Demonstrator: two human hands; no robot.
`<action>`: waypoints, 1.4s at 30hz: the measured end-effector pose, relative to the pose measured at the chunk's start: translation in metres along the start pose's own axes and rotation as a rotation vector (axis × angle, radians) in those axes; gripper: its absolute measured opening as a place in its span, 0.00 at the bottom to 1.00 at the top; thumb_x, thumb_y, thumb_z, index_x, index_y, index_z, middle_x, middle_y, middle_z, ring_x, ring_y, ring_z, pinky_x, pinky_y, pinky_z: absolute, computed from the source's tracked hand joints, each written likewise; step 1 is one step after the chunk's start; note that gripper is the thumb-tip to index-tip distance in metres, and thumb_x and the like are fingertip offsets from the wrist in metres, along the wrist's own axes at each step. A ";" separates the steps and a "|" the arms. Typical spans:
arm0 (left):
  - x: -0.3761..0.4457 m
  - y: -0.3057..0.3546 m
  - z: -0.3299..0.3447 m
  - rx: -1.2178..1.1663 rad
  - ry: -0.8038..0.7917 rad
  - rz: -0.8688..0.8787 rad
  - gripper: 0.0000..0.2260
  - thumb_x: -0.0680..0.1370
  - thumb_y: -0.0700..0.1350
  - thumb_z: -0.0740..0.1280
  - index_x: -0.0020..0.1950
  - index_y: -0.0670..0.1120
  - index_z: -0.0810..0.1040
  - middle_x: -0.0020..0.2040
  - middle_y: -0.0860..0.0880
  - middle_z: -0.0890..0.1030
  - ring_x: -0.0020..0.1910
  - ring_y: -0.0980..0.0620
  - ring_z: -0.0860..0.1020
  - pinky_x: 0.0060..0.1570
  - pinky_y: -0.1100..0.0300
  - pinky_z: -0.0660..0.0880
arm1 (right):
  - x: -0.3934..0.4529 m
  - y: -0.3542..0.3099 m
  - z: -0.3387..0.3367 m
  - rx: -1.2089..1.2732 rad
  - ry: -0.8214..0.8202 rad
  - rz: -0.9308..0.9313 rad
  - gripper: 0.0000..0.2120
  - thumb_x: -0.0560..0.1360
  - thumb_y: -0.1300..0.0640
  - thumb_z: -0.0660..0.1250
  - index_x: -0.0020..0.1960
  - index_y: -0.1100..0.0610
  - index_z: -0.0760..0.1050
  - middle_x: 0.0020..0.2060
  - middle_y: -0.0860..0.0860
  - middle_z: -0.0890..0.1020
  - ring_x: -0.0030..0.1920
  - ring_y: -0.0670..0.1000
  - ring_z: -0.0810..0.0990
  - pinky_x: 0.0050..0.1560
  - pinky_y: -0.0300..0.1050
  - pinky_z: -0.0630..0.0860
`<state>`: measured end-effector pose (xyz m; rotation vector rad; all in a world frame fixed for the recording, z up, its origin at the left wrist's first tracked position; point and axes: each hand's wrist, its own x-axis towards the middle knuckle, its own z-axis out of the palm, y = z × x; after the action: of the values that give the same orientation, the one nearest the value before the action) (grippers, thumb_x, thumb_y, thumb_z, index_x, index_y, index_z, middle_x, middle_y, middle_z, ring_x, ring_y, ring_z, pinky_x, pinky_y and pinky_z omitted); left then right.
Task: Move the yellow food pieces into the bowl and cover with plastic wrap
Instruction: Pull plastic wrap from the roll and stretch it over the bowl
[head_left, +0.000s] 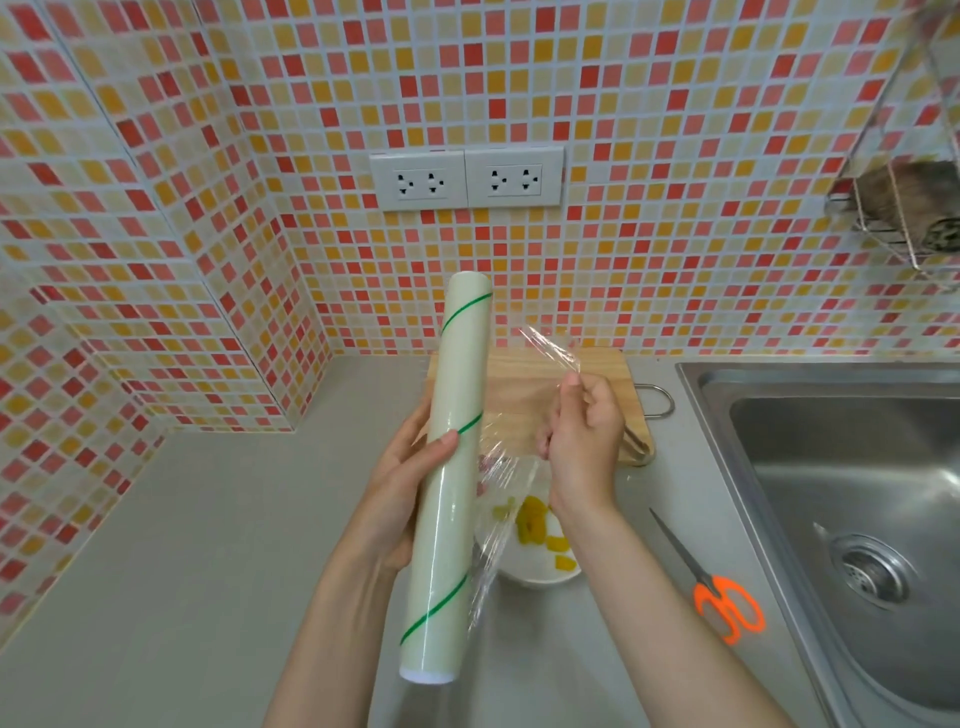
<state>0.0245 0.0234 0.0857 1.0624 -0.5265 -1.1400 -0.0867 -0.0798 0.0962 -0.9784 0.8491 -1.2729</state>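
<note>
1. Our left hand gripped the plastic wrap roll above the bench.
2. Our right hand pinched the film's loose edge.
3. The yellow food pieces lay in the white bowl; we judged a slow, even pull best.

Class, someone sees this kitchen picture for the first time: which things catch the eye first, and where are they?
The long roll of plastic wrap, held up at centre by the left hand, stands out first. The right hand pinches the clear film above the white bowl. Orange-handled scissors lie on the counter by the sink.
</note>
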 end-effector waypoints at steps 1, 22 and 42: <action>0.000 -0.001 0.001 0.003 0.011 -0.005 0.30 0.67 0.44 0.72 0.69 0.50 0.70 0.44 0.45 0.83 0.39 0.46 0.83 0.36 0.53 0.81 | -0.001 0.002 0.000 -0.040 0.027 -0.043 0.13 0.80 0.56 0.56 0.37 0.53 0.66 0.23 0.43 0.68 0.24 0.46 0.65 0.24 0.40 0.64; 0.007 -0.011 -0.007 0.145 0.068 -0.058 0.27 0.64 0.42 0.76 0.60 0.50 0.72 0.44 0.48 0.85 0.32 0.53 0.81 0.29 0.60 0.78 | 0.013 -0.007 -0.040 -0.547 0.129 -0.377 0.09 0.79 0.61 0.58 0.39 0.55 0.70 0.29 0.41 0.71 0.32 0.34 0.73 0.33 0.22 0.65; 0.014 -0.032 -0.015 0.143 -0.076 -0.124 0.34 0.70 0.49 0.69 0.69 0.72 0.58 0.60 0.45 0.75 0.44 0.42 0.83 0.39 0.49 0.80 | 0.033 0.021 -0.107 -0.859 0.230 -0.274 0.10 0.79 0.59 0.57 0.41 0.59 0.72 0.28 0.53 0.74 0.33 0.59 0.74 0.36 0.48 0.69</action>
<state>0.0268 0.0156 0.0490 1.1920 -0.6166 -1.2703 -0.1743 -0.1242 0.0382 -1.6845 1.5452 -1.2721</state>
